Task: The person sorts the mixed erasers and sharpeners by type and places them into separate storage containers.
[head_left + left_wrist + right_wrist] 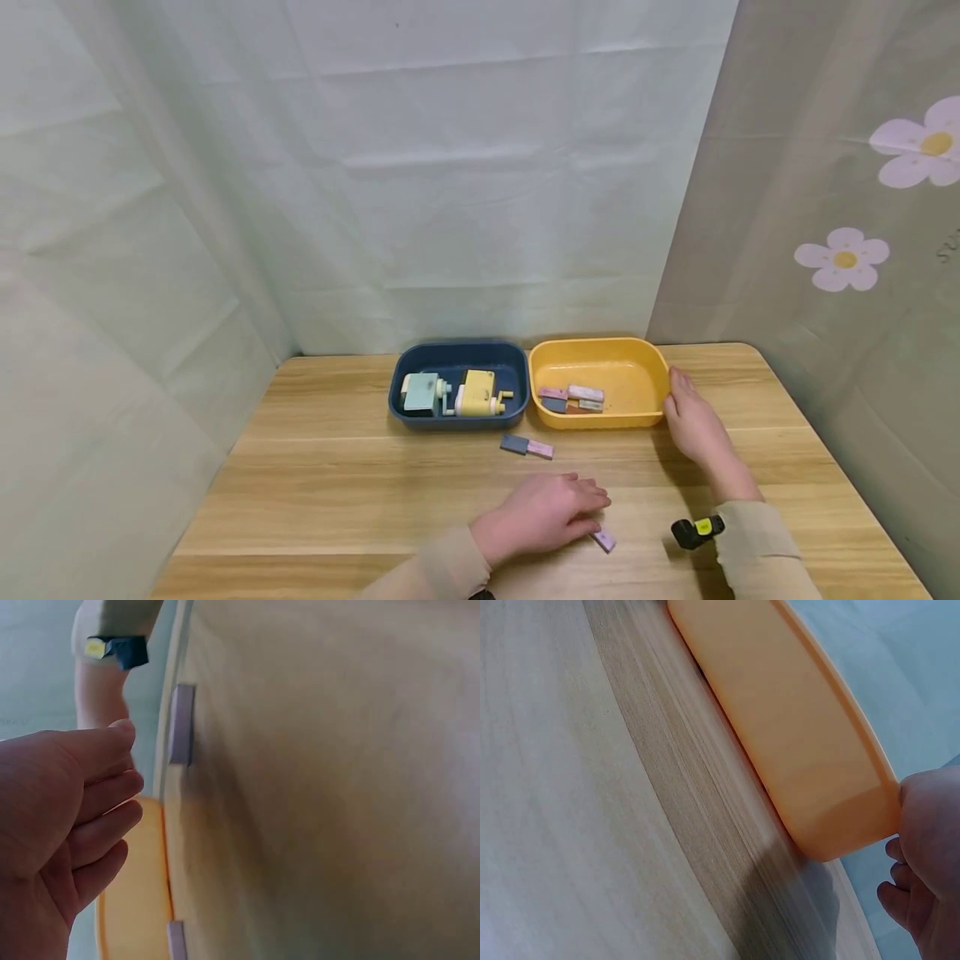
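Observation:
My left hand (546, 510) hovers low over the table, its fingers loosely bent and holding nothing. A small pale purple block (603, 540), like an eraser, lies by its thumb; the left wrist view shows a gap between the hand and that purple block (181, 724). My right hand (696, 421) touches the right end of the yellow tray (600, 421), its thumb at the rim near the front corner. Part of the right hand (930, 847) is cut off in the right wrist view. Several small blocks (586, 392) in pink, blue and other colours lie at the tray's left.
A dark blue tray (457, 423) stands left of the yellow one. It holds a light green crank pencil sharpener (422, 392) and a yellow one with a crank. A blue block (513, 444) and a pink block (540, 449) lie end to end in front of the trays.

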Tool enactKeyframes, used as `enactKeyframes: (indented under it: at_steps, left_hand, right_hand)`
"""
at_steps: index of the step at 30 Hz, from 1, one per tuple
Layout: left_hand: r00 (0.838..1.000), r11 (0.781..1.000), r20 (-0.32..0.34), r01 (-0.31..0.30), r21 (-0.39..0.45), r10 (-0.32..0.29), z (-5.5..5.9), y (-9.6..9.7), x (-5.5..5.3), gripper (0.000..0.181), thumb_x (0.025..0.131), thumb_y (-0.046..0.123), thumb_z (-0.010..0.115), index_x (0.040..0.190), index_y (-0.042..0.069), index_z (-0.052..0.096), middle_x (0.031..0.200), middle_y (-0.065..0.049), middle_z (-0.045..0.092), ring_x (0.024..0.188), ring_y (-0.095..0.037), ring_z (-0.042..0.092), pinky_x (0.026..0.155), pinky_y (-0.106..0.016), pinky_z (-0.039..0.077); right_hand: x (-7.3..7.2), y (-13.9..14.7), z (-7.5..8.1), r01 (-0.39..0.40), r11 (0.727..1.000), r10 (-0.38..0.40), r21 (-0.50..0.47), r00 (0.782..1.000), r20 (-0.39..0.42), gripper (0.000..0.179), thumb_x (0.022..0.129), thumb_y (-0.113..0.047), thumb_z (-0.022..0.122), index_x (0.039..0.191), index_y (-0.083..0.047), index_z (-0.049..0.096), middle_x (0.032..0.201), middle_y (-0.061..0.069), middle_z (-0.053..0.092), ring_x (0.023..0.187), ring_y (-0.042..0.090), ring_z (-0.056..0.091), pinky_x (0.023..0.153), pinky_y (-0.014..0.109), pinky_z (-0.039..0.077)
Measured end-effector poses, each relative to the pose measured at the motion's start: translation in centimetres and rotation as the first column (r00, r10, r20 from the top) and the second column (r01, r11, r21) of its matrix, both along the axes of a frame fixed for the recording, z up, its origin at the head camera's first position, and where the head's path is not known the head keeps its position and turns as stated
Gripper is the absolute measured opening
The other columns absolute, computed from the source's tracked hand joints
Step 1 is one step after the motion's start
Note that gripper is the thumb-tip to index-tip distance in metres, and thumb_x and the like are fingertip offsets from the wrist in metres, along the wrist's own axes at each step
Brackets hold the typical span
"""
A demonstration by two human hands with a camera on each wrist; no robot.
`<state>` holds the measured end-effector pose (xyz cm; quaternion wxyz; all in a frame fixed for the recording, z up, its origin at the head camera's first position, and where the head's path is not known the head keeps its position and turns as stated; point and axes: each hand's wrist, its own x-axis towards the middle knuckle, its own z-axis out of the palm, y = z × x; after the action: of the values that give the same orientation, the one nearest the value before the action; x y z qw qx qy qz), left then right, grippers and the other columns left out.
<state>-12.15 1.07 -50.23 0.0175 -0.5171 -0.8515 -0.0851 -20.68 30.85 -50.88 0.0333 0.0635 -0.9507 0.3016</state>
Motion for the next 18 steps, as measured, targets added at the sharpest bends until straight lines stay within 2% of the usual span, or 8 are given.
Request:
enactKeyframes:
  at_steps: [7, 13, 18]
  left_hand:
    - [0.997, 0.994, 0.048, 0.068, -0.09, -0.064, -0.6, 0.8, 1.0, 0.034, 0.108, 0.036, 0.066, 0.138, 0.023, 0.073, 0.138, 0.016, 0.07, 0.133, 0.003, 0.058, 0.117, -0.021, 0.04]
    - [0.995, 0.989, 0.043, 0.09, -0.115, -0.085, -0.8, 1.2, 1.3, 0.027, 0.107, 0.035, 0.067, 0.132, 0.027, 0.075, 0.135, 0.019, 0.07, 0.132, 0.003, 0.058, 0.117, -0.021, 0.04]
    - [0.996, 0.987, 0.007, 0.086, -0.137, -0.086, -1.0, 1.3, 1.3, 0.025, 0.107, 0.034, 0.067, 0.131, 0.03, 0.076, 0.135, 0.021, 0.069, 0.131, 0.004, 0.058, 0.116, -0.02, 0.04]
  right_hand:
    - [0.0, 0.0, 0.2, 0.004, 1.0, -0.004, 0.005, 1.0, 0.003, 0.058, 0.115, -0.015, 0.031, 0.161, 0.017, 0.02, 0.166, 0.039, 0.022, 0.155, 0.056, 0.022, 0.125, 0.066, 0.021]
    - [0.0, 0.0, 0.2, 0.001, 1.0, -0.001, 0.015, 1.0, 0.005, 0.058, 0.115, -0.015, 0.031, 0.161, 0.017, 0.02, 0.166, 0.039, 0.022, 0.155, 0.056, 0.022, 0.125, 0.066, 0.021]
    - [0.0, -0.1, 0.2, 0.001, 1.0, -0.001, 0.017, 1.0, 0.001, 0.057, 0.115, -0.014, 0.031, 0.161, 0.017, 0.02, 0.166, 0.039, 0.022, 0.155, 0.056, 0.022, 0.125, 0.066, 0.021]
